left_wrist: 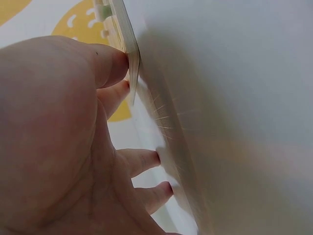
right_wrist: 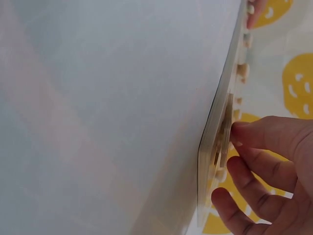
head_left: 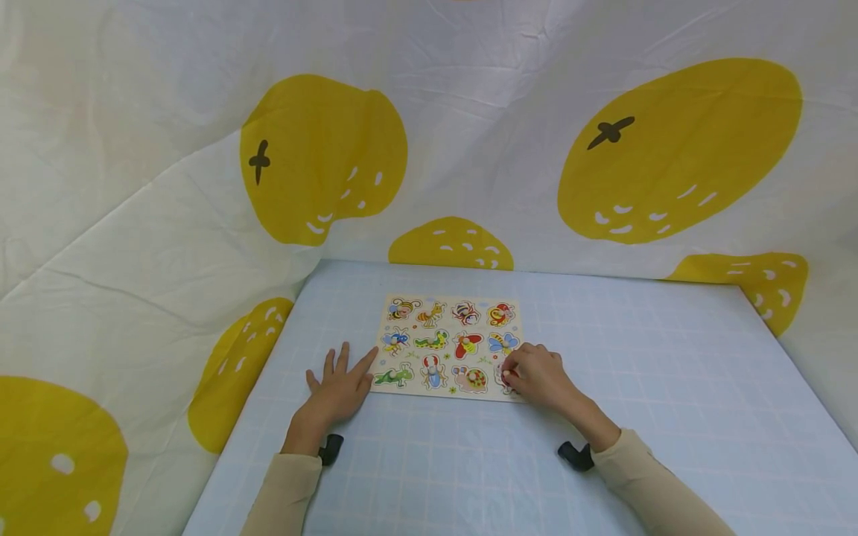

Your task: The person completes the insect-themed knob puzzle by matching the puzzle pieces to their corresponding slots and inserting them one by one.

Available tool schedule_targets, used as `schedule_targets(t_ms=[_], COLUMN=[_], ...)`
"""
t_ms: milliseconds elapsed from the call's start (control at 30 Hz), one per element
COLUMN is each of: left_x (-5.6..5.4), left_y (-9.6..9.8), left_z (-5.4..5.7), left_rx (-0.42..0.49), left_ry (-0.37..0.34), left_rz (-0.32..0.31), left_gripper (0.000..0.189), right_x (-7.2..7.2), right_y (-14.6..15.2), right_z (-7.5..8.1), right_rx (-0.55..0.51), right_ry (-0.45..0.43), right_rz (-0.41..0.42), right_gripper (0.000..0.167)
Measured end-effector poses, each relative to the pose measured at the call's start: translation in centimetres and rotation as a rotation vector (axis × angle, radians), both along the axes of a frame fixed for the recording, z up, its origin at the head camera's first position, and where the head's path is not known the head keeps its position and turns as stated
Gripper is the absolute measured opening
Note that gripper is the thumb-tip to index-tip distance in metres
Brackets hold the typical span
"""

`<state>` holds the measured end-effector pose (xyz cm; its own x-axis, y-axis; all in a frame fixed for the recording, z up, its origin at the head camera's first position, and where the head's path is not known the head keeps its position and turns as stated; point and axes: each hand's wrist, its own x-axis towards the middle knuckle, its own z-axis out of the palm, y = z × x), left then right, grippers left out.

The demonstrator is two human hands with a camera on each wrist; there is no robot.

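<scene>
A wooden peg puzzle board (head_left: 414,389) with rows of bright insect pieces lies on the table. My right hand (head_left: 539,378) is at its lower right corner, pinching a small knobbed puzzle piece (right_wrist: 227,133) between thumb and fingertips. In the right wrist view that piece sits slightly tilted against the board's face; its picture is mostly hidden by the fingers. My left hand (head_left: 338,392) rests spread at the board's lower left edge. Its thumb (left_wrist: 113,66) touches the board's corner, while other fingertips press on the table.
A pale blue checked cloth covers the table (head_left: 670,387). Behind and to the left hangs a white sheet (head_left: 469,149) with large yellow fruit shapes. Black wrist mounts (head_left: 576,455) sit below both hands. A snail piece (head_left: 471,380) lies in the board left of my right hand.
</scene>
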<state>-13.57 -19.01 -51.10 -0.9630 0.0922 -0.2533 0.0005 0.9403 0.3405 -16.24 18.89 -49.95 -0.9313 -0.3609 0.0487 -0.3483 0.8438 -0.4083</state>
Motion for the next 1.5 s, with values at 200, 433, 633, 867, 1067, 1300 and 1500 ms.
schedule_targets(t_ms=[200,433,633,867,1067,1300,1500], left_x=[-0.08,-0.16,-0.23,-0.26,-0.32,-0.39,-0.30], left_y=[0.02,0.03,0.11,0.19,0.25,0.15,0.17], left_z=[0.03,-0.08,-0.21,-0.23,-0.22,-0.03,0.27], left_rx=[0.002,0.003,-0.003,-0.009,-0.005,0.001,-0.016], left_ry=[0.004,0.010,0.004,0.000,-0.010,-0.025,0.007], left_rz=[-0.002,-0.002,0.001,-0.001,0.003,0.004,-0.004], left_gripper=[0.054,0.055,0.055,0.055,0.055,0.055,0.054], right_x=[-0.05,-0.22,-0.12,-0.03,-0.17,-0.23,-0.09], right_y=[-0.03,-0.05,-0.02,-0.02,0.04,0.08,0.28], right_z=[0.11,0.17,0.25,0.33,0.35,0.12,0.67], right_rx=[0.008,0.027,0.048,0.060,0.061,0.049,-0.045], right_ry=[-0.016,-0.028,-0.016,-0.025,-0.048,-0.068,-0.130], right_rz=[-0.005,-0.007,-0.015,-0.015,-0.019,-0.015,-0.041], right_gripper=[0.006,0.006,0.006,0.006,0.006,0.005,0.009])
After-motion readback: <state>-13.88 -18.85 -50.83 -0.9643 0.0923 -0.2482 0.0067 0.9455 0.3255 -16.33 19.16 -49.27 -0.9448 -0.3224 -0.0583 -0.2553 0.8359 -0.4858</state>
